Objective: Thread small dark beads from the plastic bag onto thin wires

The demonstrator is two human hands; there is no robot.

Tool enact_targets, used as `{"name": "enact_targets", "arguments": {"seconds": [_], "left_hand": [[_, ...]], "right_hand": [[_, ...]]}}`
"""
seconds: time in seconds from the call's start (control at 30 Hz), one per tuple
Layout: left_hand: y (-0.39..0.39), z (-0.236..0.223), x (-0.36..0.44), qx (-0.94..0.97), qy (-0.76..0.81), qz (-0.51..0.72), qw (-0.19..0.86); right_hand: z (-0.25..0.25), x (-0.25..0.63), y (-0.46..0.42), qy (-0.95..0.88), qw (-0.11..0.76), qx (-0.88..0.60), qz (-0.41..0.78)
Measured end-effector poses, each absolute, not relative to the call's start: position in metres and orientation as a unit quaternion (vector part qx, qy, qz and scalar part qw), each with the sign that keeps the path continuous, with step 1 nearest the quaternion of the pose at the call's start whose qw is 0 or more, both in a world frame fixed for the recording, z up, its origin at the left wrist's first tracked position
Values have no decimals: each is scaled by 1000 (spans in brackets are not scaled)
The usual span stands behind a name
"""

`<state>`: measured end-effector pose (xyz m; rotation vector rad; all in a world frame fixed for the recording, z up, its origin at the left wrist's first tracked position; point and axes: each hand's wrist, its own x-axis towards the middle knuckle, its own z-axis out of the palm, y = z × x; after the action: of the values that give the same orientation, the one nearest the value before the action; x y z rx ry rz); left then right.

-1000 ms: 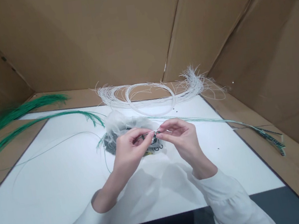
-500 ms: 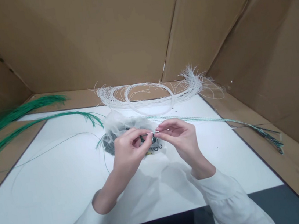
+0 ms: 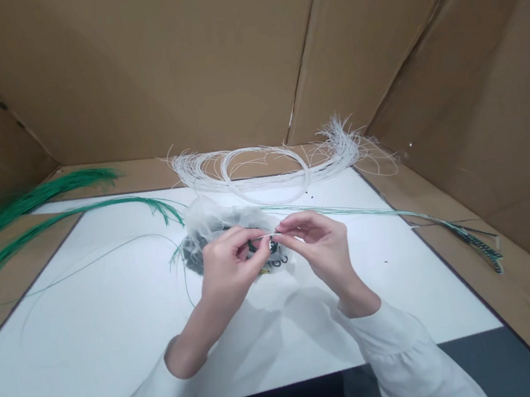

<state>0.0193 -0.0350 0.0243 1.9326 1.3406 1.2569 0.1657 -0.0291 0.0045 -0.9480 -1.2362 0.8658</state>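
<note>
Bag (image 3: pixel 204 213) of dark pieces (image 3: pixel 193 256) behind pinched strand (image 3: pixel 271 235)

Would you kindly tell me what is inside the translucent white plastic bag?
Dark contents show through the translucent white plastic bag, too indistinct to identify; the person's left hand covers part of it.

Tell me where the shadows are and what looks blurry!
Head view: soft grey shadows lie on the white tabletop below the left hand and right hand; head view: the upper green strand bundle blurs toward the left edge; head view: the top right corner goes black and the pinched white strand shows little detail.
</note>
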Motion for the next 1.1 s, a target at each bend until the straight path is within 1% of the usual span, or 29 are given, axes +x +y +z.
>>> {"name": "enact_targets", "arguments": {"seconds": [0.1,0.23,0.33,0.4,0.57,0.67,0.9,1.1], "left_hand": [[-35,24,20,713,493,451,210],[-34,22,20,723,494,443,191],[-32,20,19,728,492,438,190],[-32,19,19,729,491,437,193],[-31,18,17,713,492,449,220],[-30,18,17,699,489,455,256],[-29,18,16,638,474,453,403],[-29,18,17,620,466,451,443]], "right_hand": [[2,166,-30,-580,615,-426,323],[1,165,-32,-645,586,-439,217],[1,165,-32,-674,570,-432,187],[1,166,-32,-667,571,-429,215],[5,166,-29,-578,592,-409,385],[8,166,-28,-530,601,-403,442],[6,165,-29,-528,618,-358,459],[5,166,-30,-535,619,-359,449]]}}
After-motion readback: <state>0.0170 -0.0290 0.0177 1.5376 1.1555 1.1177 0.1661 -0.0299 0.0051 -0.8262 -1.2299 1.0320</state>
